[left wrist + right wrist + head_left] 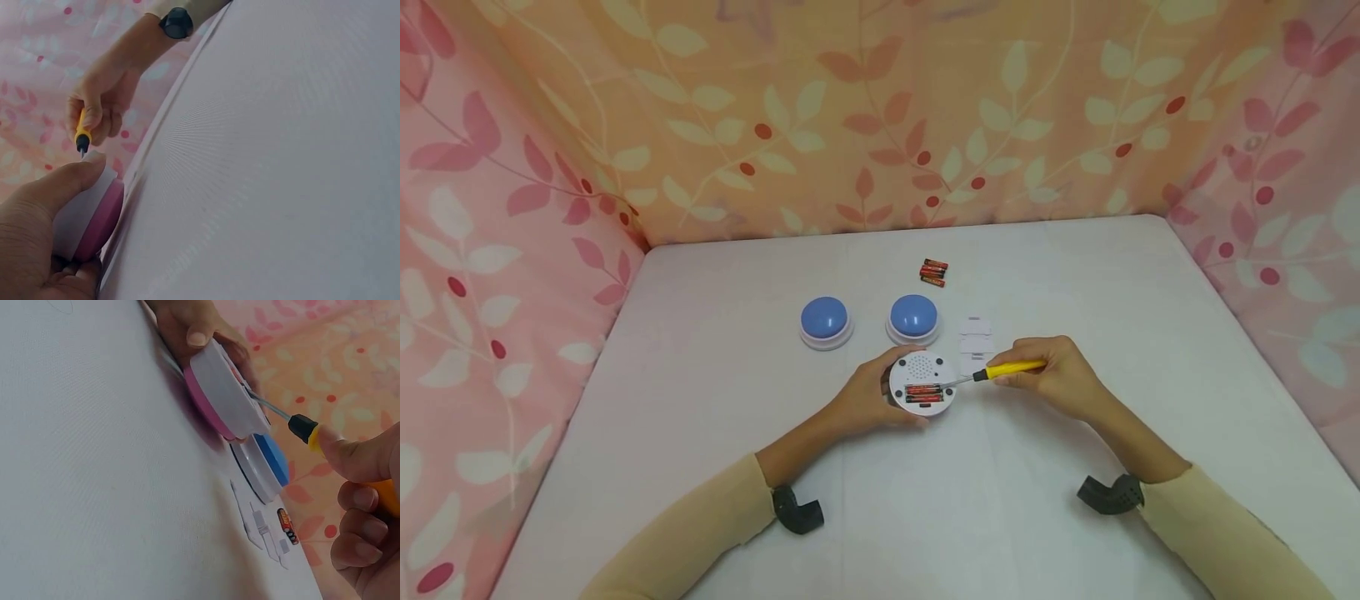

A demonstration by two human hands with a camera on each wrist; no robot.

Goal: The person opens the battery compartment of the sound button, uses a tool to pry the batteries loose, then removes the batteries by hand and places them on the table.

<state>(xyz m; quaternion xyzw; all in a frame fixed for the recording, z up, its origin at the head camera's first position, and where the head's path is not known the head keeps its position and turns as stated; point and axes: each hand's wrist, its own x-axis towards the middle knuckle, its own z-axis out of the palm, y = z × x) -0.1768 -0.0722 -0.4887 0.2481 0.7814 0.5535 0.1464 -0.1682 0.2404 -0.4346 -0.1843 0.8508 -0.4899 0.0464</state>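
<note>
My left hand [870, 392] grips a round white push-button light [919, 364] by its edge, its underside turned up. The pink dome [206, 407] of this light faces down, seen in the right wrist view. Red batteries [923, 398] lie in its uncovered compartment. In my right hand [1060, 375] is a screwdriver [1015, 368] with a yellow and black handle, pinched between thumb and fingers. Its metal tip reaches the battery compartment at the right end of the batteries; whether it touches a battery or the casing I cannot tell.
Two blue-domed lights [824, 321] [913, 318] stand dome up behind the hands. Several loose red batteries [933, 272] lie farther back. White battery covers [975, 342] lie on the white table [730, 333] right of the lights. Floral curtains [880, 108] enclose the table.
</note>
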